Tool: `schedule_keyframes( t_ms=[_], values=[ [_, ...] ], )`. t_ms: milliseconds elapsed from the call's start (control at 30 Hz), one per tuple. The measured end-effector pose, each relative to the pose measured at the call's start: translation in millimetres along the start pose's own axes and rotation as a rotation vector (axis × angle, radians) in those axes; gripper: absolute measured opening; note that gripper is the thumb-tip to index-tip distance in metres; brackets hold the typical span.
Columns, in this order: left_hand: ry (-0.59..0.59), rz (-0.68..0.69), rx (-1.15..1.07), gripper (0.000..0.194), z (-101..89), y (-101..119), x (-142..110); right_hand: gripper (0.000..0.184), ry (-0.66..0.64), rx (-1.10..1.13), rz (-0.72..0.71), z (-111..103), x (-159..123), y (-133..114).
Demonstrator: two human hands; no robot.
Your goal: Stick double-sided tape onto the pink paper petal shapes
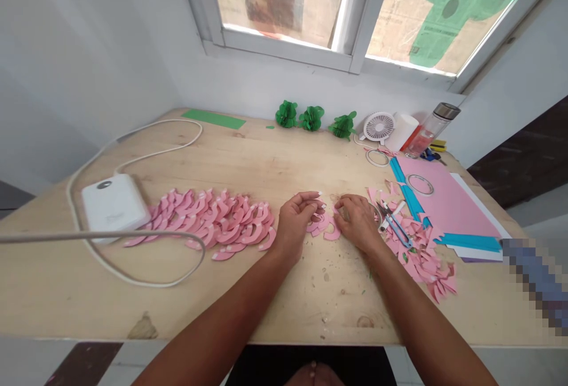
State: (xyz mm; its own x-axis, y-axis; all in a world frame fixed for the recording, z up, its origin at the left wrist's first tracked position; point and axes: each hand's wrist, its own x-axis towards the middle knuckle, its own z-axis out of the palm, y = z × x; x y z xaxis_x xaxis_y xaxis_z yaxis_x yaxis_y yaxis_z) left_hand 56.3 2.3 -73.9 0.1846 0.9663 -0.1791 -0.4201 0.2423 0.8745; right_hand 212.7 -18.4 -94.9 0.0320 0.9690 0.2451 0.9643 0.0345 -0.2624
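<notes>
My left hand (pixel 296 220) and my right hand (pixel 357 220) rest near the middle of the wooden table (pixel 275 161), fingers curled in a pinch over a few pink curved paper pieces (pixel 326 227). Both hands seem to grip one of these pieces between fingertips. To the left lies a long row of several finished pink curved pieces (pixel 213 223) with white tape ends. Just right of my right hand lie scissors (pixel 393 223) with blue handles on a heap of pink paper scraps (pixel 426 256).
A white power bank (pixel 114 203) with a looping white cable (pixel 146 149) sits at left. Pink sheet (pixel 444 199), blue strips, tape rings, a small fan (pixel 378 127), a bottle (pixel 432 128) and three green paper balls (pixel 312 118) stand at back right. A green strip (pixel 213 118) lies far left.
</notes>
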Motion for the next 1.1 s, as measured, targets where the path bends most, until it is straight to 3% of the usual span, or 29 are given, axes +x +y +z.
schedule_keyframes(
  t_ms=[200,867,1100],
  values=[
    [-0.008,0.006,-0.003,0.028,-0.4,-1,0,0.021,0.042,-0.01,0.007,2,0,-2],
    [0.0,-0.011,-0.003,0.027,0.9,0,-1,0.006,0.099,0.079,0.06,5,3,-4],
    [-0.032,0.013,-0.035,0.029,-0.6,1,-2,0.01,0.186,0.308,0.108,-8,-1,-10]
  ],
)
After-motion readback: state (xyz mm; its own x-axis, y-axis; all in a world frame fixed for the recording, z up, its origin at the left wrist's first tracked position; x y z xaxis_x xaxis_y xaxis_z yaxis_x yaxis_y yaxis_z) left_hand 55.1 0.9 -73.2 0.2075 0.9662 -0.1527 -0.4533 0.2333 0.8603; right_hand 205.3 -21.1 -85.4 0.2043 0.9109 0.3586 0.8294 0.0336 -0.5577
